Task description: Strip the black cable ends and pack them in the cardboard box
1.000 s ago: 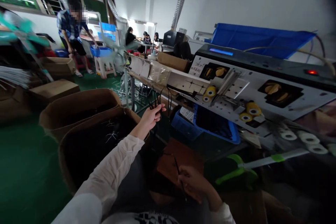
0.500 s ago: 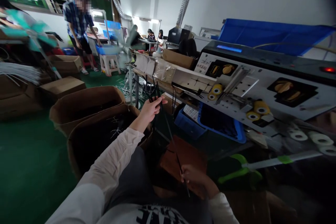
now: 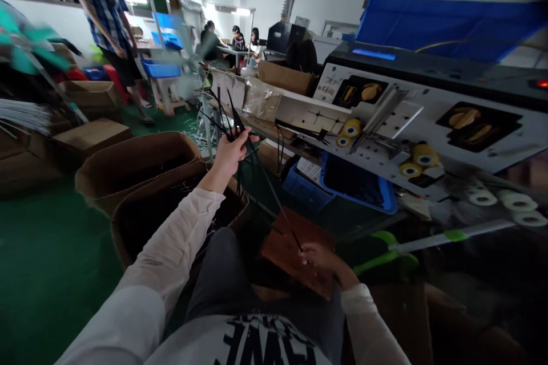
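My left hand is closed around a loose bunch of thin black wires, held in front of the machine's chute. Their ends fan out above the fingers, and some hang below. One long black wire slants down from there to my right hand, which pinches its lower end. Under my right hand is a reddish-brown board or box top. An open cardboard box with dark contents and a few white strands stands below my left forearm.
A wire-cutting machine with yellow rollers stands on the right. Beneath it are blue bins. A green-footed stand lies at right. Another open box is at left. A person in a checked shirt stands behind; fans spin nearby.
Both hands have shifted: the left up and leftward with the wires, the right slightly upward. The wire's lower tip no longer shows past my right hand. The standing person has moved, and the view has tilted.
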Tool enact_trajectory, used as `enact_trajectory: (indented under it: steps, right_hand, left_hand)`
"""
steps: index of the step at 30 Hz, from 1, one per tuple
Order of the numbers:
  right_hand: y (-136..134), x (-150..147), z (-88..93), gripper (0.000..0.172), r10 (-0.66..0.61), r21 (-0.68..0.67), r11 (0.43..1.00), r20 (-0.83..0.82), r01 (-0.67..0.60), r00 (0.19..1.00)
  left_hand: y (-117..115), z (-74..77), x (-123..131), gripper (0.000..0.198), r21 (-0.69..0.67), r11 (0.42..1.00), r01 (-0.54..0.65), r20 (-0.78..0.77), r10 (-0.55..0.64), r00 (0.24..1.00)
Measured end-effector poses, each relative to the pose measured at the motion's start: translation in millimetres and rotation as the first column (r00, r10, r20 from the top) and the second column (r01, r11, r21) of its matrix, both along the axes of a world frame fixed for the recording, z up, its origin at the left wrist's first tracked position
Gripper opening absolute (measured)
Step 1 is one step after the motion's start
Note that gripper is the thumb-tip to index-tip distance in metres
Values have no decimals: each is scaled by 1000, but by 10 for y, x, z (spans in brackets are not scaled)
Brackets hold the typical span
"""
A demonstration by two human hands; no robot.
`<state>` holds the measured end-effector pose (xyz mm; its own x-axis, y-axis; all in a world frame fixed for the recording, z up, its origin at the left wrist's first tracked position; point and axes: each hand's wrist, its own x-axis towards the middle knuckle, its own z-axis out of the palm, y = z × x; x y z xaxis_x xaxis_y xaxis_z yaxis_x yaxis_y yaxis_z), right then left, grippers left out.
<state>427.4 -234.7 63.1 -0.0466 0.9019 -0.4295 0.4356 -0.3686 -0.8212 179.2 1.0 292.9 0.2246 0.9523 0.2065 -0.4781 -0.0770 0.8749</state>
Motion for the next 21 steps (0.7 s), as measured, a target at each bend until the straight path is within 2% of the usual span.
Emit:
enact_trajectory:
  steps: [3,7,10,14,16,21]
  right_hand:
    - [-55,160,-49,41,-56,12,998,-46,57,997]
    - [-150,363,-52,41,-202,150,965,-100,215,974]
    - [-217,484,-37,40,-341,240,899,-141,366,930]
    - [-282,589,38,41,-496,290,803,-157,520,854]
    - [-314,619,129,42,-534,333,770,-131,545,835]
    - [-403,685,392,40,-546,447,735,-53,509,836]
  left_hand:
    - [84,27,-42,32,33,999,-36,-2,36,999]
    - [166,46,-128,26,51,995,-89,5,89,996]
    - [193,59,-173,24,25,992,-122,16,122,992]
    - [233,48,-198,23,-31,991,-132,41,133,990]
    - [264,20,-212,20,-48,990,-132,44,134,990]
    - [332,-77,-257,9,-73,993,-97,62,102,993]
